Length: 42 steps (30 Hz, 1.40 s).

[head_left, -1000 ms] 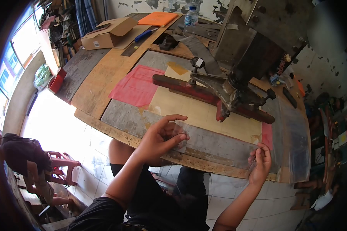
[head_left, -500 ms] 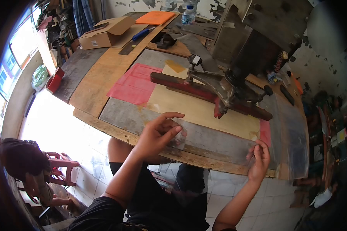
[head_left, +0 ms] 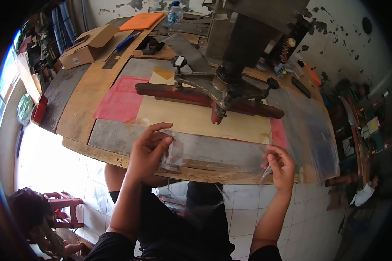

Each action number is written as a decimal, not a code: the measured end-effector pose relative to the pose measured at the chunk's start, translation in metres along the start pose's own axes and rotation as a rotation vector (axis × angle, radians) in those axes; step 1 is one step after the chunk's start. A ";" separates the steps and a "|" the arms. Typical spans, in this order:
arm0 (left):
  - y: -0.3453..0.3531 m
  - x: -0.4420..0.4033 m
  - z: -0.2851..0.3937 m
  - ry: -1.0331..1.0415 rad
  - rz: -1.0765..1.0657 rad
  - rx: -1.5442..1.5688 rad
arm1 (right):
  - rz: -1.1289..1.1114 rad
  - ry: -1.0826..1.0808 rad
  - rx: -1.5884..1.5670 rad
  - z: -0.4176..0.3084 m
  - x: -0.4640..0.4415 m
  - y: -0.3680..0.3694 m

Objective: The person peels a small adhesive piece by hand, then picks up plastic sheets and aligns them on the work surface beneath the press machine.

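Note:
A clear plastic sheet (head_left: 175, 153) hangs between my two hands at the table's front edge, its outline hard to see. My left hand (head_left: 150, 150) pinches its left end, thumb against the fingers with the index finger stretched out. At its right end, my right hand (head_left: 278, 165) is closed on the plastic. Beyond them, a cream sheet (head_left: 191, 119) lies over red sheets (head_left: 119, 101) on a grey metal plate (head_left: 111, 132). A press arm with a dark red bar (head_left: 178, 92) stands above the cream sheet.
A cardboard box (head_left: 85, 48), an orange folder (head_left: 141, 21), a blue-handled tool (head_left: 125, 42) and a water bottle (head_left: 175, 14) are at the back. More clear plastic (head_left: 315, 143) lies at the right end. Another person (head_left: 30, 213) is low on the left, beside a red stool (head_left: 67, 209).
The view has swung to the right, so the table and press appear farther left. Both hands still hold the plastic, and its right end now shows more plainly.

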State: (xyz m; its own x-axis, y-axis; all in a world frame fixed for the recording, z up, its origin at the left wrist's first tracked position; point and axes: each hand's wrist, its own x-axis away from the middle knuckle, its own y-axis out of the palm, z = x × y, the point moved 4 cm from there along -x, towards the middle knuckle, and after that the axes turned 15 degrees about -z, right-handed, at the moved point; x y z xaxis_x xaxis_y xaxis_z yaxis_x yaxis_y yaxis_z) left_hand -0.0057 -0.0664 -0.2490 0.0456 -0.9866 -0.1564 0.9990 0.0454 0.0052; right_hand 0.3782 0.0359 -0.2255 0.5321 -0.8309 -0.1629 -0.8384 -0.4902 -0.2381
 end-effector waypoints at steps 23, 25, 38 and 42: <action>-0.001 0.001 0.002 0.021 -0.024 0.048 | -0.340 0.022 0.402 -0.060 -0.015 -0.017; -0.002 0.001 0.002 0.018 -0.028 0.046 | -0.448 -0.042 0.569 -0.070 -0.018 -0.015; -0.001 0.003 0.003 -0.013 -0.027 0.084 | -0.270 0.098 0.433 -0.076 -0.024 -0.023; -0.001 0.003 0.005 -0.019 -0.017 0.075 | -0.232 0.086 0.397 -0.073 -0.025 -0.024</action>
State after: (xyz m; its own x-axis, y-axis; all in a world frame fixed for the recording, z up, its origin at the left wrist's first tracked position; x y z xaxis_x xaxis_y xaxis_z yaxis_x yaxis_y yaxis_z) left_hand -0.0067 -0.0698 -0.2442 0.0280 -0.9900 -0.1382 0.9969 0.0175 0.0769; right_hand 0.3763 0.0485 -0.1459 0.6743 -0.7383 0.0140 -0.5793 -0.5407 -0.6099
